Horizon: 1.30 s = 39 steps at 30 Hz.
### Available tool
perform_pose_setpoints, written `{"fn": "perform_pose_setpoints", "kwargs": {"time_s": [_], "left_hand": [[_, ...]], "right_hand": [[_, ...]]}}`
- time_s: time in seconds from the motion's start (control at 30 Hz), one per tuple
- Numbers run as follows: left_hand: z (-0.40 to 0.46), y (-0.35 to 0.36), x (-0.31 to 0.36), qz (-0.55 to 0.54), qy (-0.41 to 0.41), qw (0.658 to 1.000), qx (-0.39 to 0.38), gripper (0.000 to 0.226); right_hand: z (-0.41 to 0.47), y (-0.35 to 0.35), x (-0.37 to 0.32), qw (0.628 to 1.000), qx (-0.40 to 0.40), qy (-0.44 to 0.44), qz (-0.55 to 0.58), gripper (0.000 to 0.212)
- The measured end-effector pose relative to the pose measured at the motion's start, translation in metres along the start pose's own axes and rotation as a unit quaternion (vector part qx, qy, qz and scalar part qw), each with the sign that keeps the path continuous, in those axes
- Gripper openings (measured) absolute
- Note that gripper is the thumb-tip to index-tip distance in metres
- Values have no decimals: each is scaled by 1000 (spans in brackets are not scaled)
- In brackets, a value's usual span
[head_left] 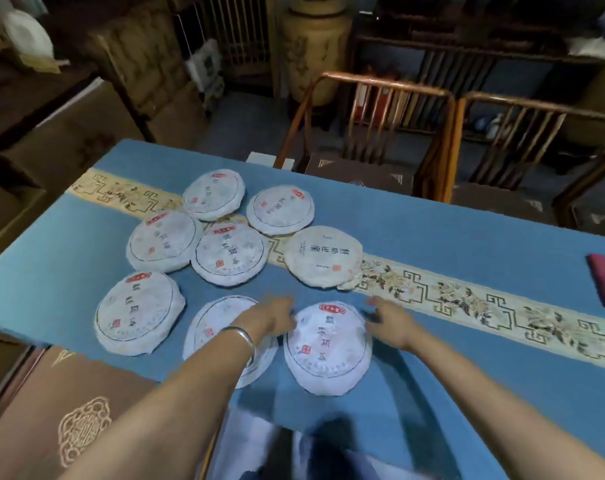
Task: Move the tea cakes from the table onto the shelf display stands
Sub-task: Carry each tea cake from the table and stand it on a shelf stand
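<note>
Head view is showing the table (467, 237), covered in blue cloth with a cream embroidered runner (467, 299) crossing it, and eight tea cakes are lying flat on it. Taking the nearest tea cake (328, 348) as the landmark: one cake (224, 337) is lying just to its left, partly under the left forearm, another (140, 311) is sitting farther left, and five more are grouped beyond it, one of them a cream-wrapped cake (323, 256) resting on the runner. No shelf or display stand is identifiable here.

The left hand (269, 317), wearing a silver bangle (243, 337), is reaching to the landmark cake's far-left rim, and the right hand (389, 322) is arriving at its far-right rim. Both hands are blurred; the fingers look loosely spread and grasping nothing yet, though contact cannot be ruled out.

To do this step well, the hands should probably be closing on opposite edges, lifting the disc level and supporting it from beneath so the wrapper is not tearing.

The cake is looking like a flat round disc in white crinkled paper, bearing a red label, dark characters, a small red seal and a thin printed ring.
</note>
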<state>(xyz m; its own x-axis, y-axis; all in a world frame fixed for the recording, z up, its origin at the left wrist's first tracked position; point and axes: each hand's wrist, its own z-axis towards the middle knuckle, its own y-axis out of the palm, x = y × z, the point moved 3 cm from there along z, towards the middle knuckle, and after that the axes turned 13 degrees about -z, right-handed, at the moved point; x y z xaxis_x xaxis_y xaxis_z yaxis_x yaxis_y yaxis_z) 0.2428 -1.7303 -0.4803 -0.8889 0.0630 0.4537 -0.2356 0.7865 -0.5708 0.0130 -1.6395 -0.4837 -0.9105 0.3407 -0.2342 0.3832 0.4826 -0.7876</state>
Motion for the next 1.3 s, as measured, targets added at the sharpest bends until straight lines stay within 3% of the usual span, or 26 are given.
{"fn": "perform_pose_setpoints", "kwargs": {"time_s": [0.07, 0.2, 0.37, 0.53, 0.67, 0.83, 0.93, 1.13, 1.3], "left_hand": [[7, 19, -5, -30, -23, 999, -8, 36], [11, 50, -11, -117, -65, 991, 26, 52], [6, 81, -11, -171, -113, 976, 74, 71], [11, 88, -12, -265, -153, 942, 136, 91], [25, 84, -15, -326, -184, 915, 152, 82], [25, 86, -22, -370, -118, 911, 139, 58], [13, 86, -27, -373, -78, 908, 173, 50], [-12, 61, -23, -530, -4, 814, 236, 55], [-26, 22, -29, -621, 57, 738, 258, 66]], "right_hand": [[10, 18, 12, 1000, -20, 4, 15, 58], [17, 49, 26, 996, -29, 31, 79, 68], [13, 79, 25, 984, 24, 33, 176, 43], [12, 89, 13, 905, 13, 54, 421, 35], [6, 88, 3, 827, -18, 76, 557, 37], [-4, 88, 0, 790, -77, 131, 594, 47], [-9, 83, -10, 775, -61, 104, 621, 44], [-13, 49, -48, 762, -11, 65, 644, 44], [-5, 15, -73, 798, 17, 17, 602, 30]]}}
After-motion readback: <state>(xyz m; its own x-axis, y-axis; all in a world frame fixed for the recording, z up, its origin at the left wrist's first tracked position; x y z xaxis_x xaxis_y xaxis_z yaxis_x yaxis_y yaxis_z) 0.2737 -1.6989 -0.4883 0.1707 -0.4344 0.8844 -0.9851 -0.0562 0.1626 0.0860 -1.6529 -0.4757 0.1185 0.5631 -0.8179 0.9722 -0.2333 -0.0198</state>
